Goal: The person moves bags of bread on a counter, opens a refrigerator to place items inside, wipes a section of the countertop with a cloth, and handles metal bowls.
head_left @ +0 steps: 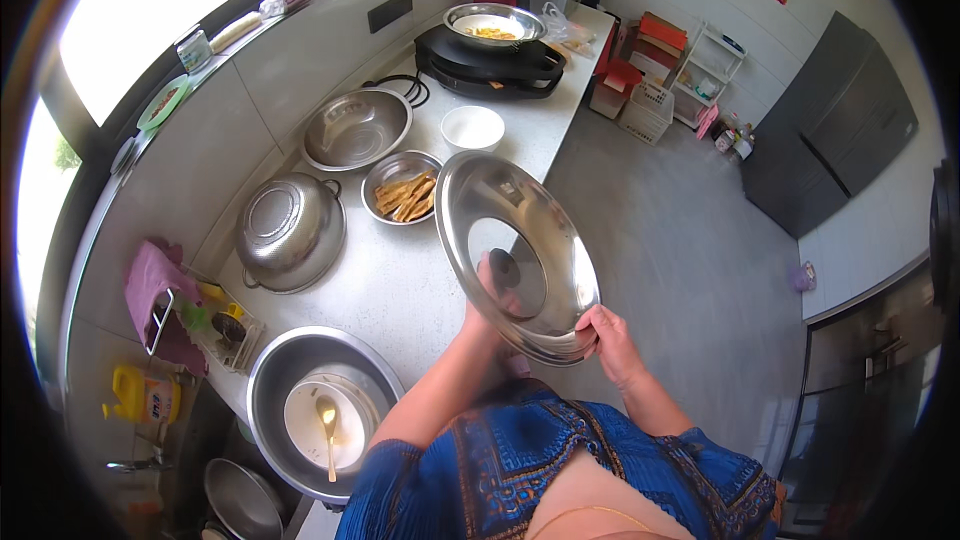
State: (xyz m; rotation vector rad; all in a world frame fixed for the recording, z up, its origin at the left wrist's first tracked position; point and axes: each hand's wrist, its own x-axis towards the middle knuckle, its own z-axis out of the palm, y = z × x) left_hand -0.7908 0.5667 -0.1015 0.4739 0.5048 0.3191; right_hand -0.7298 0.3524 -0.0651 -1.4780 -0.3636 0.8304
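I hold a large steel pot lid (562, 240) with a round glass centre, tilted up in front of me beside the counter edge. My left hand (486, 306) is at its far side, partly hidden by the lid; through the glass, its fingers show around the dark knob. My right hand (610, 342) is closed on the lid's near right rim. On the counter past the lid stand a small steel bowl (385, 217) of brown strips (406, 197) and a white bowl (472, 128).
A steel basin (268, 377) with a white bowl and golden spoon (328, 430) stands at the near left. Behind it are an upturned colander (291, 231) and an empty steel bowl (358, 128). A black electric griddle (488, 77) carries another steel bowl (530, 31). A grey fridge (832, 125) stands right.
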